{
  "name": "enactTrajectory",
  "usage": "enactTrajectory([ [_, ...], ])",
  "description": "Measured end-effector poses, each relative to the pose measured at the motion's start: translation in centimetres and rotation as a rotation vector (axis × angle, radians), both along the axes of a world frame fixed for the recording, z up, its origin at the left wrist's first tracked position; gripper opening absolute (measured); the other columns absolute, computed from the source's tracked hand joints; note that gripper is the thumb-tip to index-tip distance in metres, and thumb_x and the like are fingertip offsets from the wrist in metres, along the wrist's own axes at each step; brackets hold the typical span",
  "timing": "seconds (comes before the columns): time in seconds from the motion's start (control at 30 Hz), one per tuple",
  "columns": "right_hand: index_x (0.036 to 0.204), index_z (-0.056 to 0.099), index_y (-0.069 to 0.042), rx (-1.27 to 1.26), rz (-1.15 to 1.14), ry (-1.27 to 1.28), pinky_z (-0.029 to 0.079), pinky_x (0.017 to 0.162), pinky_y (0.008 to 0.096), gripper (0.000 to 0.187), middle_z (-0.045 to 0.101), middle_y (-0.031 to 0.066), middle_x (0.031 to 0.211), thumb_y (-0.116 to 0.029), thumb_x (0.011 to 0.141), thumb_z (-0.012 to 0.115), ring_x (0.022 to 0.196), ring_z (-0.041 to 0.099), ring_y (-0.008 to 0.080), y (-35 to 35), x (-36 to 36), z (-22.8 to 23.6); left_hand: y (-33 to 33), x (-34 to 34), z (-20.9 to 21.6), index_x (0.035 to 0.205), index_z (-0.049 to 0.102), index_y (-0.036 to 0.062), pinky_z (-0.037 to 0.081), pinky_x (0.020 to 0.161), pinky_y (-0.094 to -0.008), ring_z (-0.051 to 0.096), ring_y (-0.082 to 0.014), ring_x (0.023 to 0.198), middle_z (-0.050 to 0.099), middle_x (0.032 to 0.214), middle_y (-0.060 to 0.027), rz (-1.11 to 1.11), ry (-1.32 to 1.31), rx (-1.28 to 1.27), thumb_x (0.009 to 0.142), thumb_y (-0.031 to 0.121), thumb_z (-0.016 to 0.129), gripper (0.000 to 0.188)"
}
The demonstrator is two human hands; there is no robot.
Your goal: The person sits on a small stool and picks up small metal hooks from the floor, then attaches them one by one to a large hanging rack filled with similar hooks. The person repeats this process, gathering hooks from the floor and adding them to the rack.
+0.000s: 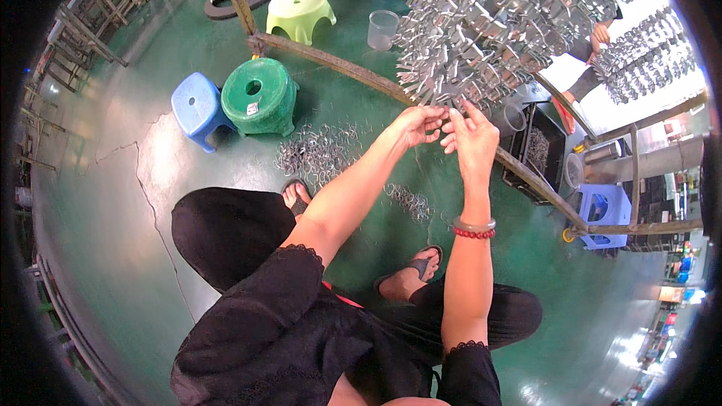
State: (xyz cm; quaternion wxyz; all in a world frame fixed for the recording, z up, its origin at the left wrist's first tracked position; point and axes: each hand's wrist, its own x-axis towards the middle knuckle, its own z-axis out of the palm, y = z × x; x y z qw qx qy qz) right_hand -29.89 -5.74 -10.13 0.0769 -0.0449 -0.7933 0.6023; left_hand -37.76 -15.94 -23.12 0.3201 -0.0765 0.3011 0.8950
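Observation:
A dense cluster of small, shiny metal parts (489, 26) hangs in rows from a rack in front of me. At its lower edge my left hand (421, 125) is closed, thumb and fingertips pinching one of the small metal pieces. Close beside it, almost touching, is my right hand (474, 139), its fingers bent and pinched at the same edge; what lies between them is too small to make out. Loose curved metal hooks (320, 152) lie heaped on the green floor below, with a smaller pile of hooks (410, 203) near my feet.
A rusty frame bar (338, 66) crosses under the cluster. Green (256, 116), blue (197, 109) and lime stools (301, 13) stand at left; a blue-violet stool (604, 214) is at right. A black crate (535, 150) holds metal bits. Another person's hand (600, 34) shows behind the cluster.

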Motion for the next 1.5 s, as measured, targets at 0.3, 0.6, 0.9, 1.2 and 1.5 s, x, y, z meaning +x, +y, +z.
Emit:
enactTrajectory([
  [0.3, 0.083, 0.059, 0.006, 0.606, -0.148, 0.174, 0.045, 0.042, 0.0308, 0.025, 0.062, 0.0121, 0.06, -0.018, 0.082, 0.057, 0.041, 0.057, 0.0166, -0.5, -3.2, -2.7, 0.4, 0.5, -0.2, 0.088, 0.062, 0.0111, 0.042, 0.067, -0.0308, 0.053, -0.008, 0.073, 0.062, 0.082, 0.0033, 0.006, -0.055, 0.01, 0.082, 0.018, 0.063, 0.009],
  [0.6, 0.072, 0.056, 0.003, 0.6, -0.082, 0.054, 0.038, 0.037, 0.0272, 0.031, 0.059, 0.0074, 0.053, -0.021, 0.091, 0.049, 0.036, 0.051, 0.0118, -0.6, -2.0, -1.3, -0.1, 1.1, 0.7, 0.094, 0.063, 0.0102, 0.043, 0.068, -0.0306, 0.052, -0.0071, 0.07, 0.062, 0.087, 0.0022, -0.023, -0.069, 0.015, 0.082, 0.016, 0.064, 0.013],
  [0.9, 0.073, 0.057, 0.001, 0.716, -0.148, 0.086, 0.042, 0.046, 0.035, 0.028, 0.057, 0.0111, 0.052, -0.02, 0.09, 0.05, 0.046, 0.057, 0.0212, 0.6, -1.9, -2.9, 0.6, 1.0, 0.9, 0.095, 0.063, 0.013, 0.044, 0.069, -0.0308, 0.05, -0.0065, 0.073, 0.06, 0.089, 0.0043, -0.039, -0.028, -0.087, 0.084, 0.017, 0.063, 0.012],
  [1.2, 0.08, 0.06, 0.001, 0.722, -0.184, 0.112, 0.045, 0.057, 0.0458, 0.025, 0.06, 0.022, 0.067, -0.021, 0.087, 0.05, 0.065, 0.06, 0.0389, 0.5, -2.2, -4.0, 2.2, 1.4, -0.1, 0.101, 0.063, 0.0108, 0.043, 0.069, -0.027, 0.052, -0.0057, 0.072, 0.059, 0.085, 0.0044, 0.141, -0.002, -0.013, 0.083, 0.016, 0.062, 0.018],
  [1.5, 0.077, 0.058, 0.001, 0.682, -0.189, 0.115, 0.044, 0.056, 0.0458, 0.026, 0.061, 0.0226, 0.069, -0.022, 0.088, 0.05, 0.067, 0.061, 0.0394, 1.1, -3.4, -4.5, 4.8, 1.6, -1.1, 0.1, 0.063, 0.0112, 0.04, 0.069, -0.024, 0.053, -0.0056, 0.073, 0.059, 0.081, 0.0052, 0.281, 0.066, 0.012, 0.086, 0.02, 0.059, 0.017],
])
